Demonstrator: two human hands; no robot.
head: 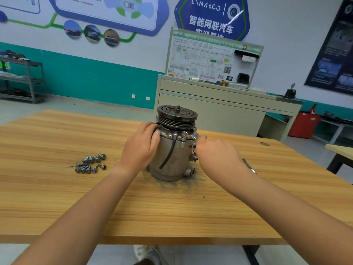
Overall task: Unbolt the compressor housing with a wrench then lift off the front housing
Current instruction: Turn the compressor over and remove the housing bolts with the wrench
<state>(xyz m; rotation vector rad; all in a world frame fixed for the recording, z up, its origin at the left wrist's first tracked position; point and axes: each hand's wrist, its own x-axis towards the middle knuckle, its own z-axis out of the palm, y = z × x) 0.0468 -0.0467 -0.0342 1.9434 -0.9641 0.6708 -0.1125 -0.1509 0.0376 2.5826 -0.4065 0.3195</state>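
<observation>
Head camera: a car air-conditioning compressor (172,155) stands upright, pulley (176,115) on top, on a wooden table (76,197). At its left, the left hand (140,148) curls its fingers round the upper housing. At its right, the right hand (215,152) clamps a small wrench (190,137) seated on a housing bolt. Loose bolts (91,163) lie farther left.

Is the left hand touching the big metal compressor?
Touching. The head view shows the left hand curled against the compressor side, with no gap.
</observation>
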